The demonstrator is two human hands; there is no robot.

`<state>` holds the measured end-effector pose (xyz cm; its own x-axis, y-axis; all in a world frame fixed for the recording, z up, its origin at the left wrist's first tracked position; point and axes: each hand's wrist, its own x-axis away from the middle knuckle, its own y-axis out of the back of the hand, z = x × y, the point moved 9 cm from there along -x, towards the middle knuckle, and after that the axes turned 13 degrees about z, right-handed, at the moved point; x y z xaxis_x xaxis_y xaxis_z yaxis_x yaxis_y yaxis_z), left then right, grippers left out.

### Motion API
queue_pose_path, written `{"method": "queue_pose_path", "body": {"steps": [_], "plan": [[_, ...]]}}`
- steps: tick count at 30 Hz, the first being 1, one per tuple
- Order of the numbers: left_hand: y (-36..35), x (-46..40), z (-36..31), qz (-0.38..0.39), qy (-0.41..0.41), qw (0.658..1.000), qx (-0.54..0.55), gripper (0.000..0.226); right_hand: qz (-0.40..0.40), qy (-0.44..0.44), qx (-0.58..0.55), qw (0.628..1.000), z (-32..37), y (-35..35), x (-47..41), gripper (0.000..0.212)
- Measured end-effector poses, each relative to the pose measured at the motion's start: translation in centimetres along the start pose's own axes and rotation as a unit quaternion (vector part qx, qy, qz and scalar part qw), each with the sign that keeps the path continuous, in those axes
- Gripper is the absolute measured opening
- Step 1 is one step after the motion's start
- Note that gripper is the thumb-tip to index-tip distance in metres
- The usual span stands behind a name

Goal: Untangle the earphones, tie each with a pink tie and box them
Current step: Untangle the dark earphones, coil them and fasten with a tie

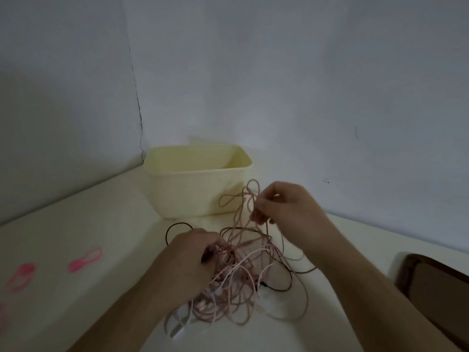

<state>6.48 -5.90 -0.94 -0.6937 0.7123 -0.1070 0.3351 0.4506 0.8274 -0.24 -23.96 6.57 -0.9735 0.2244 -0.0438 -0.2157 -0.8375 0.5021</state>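
- The right hand (286,207) is lifted off the table, fingers curled, pinching a few pinkish loops of cord that stand up above its fingertips.
- The left hand (193,260) sits lower, fingers closed into the thick of the tangle, gripping a bunch of cords.
- The tangled earphones (243,283) lie in a loose heap on the table (101,224) between the two forearms, toward its near edge: pale pink and white cords mixed with thin dark ones, some strands pulled up to the right hand.
- A dark loop of cord curves out on the tabletop just behind the left hand.
- The cream box (193,191) stands open just behind the tangle, close to the table's back edge and the wall corner; its inside looks bare as far as can be seen.
- Pink ties lie well apart to the left: one pink tie (85,260) in the open, another pink tie (21,276) nearer the left edge, and a blurred bit of pink at the very edge.
- A dark brown tray (436,290) sits at the table's right edge, partly out of view.
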Motion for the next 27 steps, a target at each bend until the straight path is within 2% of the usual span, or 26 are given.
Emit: {"method": "queue_pose_path", "body": {"steps": [2,5,9,13,15,17,21,22,24,27], "plan": [[0.1,0.1,-0.1,0.000,0.000,1.000,0.009,0.021,-0.022,0.052,-0.103,0.993,1.9,1.3,1.0,0.012],[0.4,0.1,-0.2,-0.003,-0.001,1.000,0.022,0.024,-0.042,0.104,-0.197,0.974,3.8,2.5,2.1,0.012],[1.3,0.6,-1.0,-0.017,-0.012,0.997,0.072,0.022,-0.020,0.126,-0.259,0.957,4.5,2.3,2.2,0.009],[3.2,1.7,-1.9,-0.049,-0.030,0.966,0.253,0.053,0.001,0.127,-0.241,0.962,4.4,1.0,2.2,0.010],[4.4,2.2,-2.5,-0.088,-0.072,0.943,0.313,0.057,0.003,0.130,-0.191,0.973,4.5,0.4,2.3,0.014],[4.8,2.5,-3.1,-0.087,-0.107,0.915,0.380,0.054,0.008,0.134,-0.151,0.979,4.6,-0.4,2.4,0.021],[3.7,2.2,-5.2,-0.001,-0.156,0.880,0.448,0.047,0.053,0.121,-0.076,0.988,5.0,-2.9,2.4,0.027],[3.7,2.2,-5.0,-0.015,-0.149,0.881,0.449,0.042,0.062,0.108,-0.059,0.990,4.8,-3.3,2.3,0.027],[4.6,2.1,-3.9,-0.096,-0.119,0.885,0.439,0.027,0.076,0.097,-0.045,0.991,4.9,-3.5,2.5,0.026],[5.4,2.2,-2.7,-0.157,-0.108,0.862,0.470,0.014,0.085,0.103,-0.067,0.989,5.2,-3.4,2.6,0.022]]}}
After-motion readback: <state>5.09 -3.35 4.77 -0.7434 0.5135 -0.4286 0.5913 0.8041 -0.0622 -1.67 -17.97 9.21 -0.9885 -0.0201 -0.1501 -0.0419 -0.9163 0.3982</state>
